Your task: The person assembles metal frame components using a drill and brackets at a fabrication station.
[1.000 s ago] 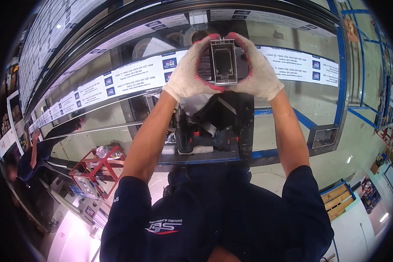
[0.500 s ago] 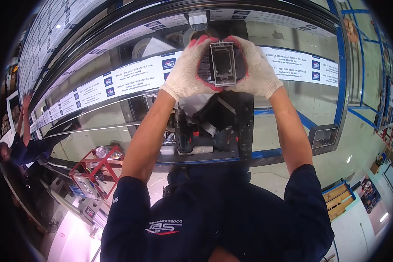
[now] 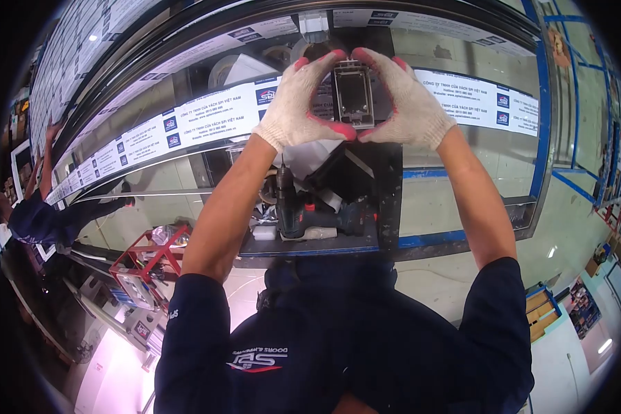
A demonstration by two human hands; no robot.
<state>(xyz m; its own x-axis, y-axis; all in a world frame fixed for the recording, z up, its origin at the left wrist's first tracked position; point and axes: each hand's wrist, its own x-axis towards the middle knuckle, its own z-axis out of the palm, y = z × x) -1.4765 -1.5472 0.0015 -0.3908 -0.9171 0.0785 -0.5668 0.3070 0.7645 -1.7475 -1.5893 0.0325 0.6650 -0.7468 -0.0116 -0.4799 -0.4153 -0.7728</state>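
A small rectangular box-shaped piece point(image 3: 352, 94), dark inside with a clear or silvery rim, stands between my two gloved hands. My left hand point(image 3: 300, 103), in a white knit glove with red fingertips, curves around its left side with a gap between palm and piece. My right hand point(image 3: 407, 103), gloved the same way, curves around the right side, also with a gap. The fingers are parted from the thumbs, which lie close to the near edge of the piece. Whether a fingertip or thumb touches it is hard to tell. Its underside is hidden.
Long profiles wrapped in printed white film point(image 3: 193, 114) cross the workbench. A power drill point(image 3: 293, 210) lies in a dark tray nearer my body. Blue-edged frame bars point(image 3: 428, 241) run to the right. A red metal cart point(image 3: 141, 269) and another person point(image 3: 45, 214) are at left.
Both hands have loosened and moved outward from the piece, leaving wider gaps at its sides. The piece appears slightly farther from my body. The person at left has shifted.
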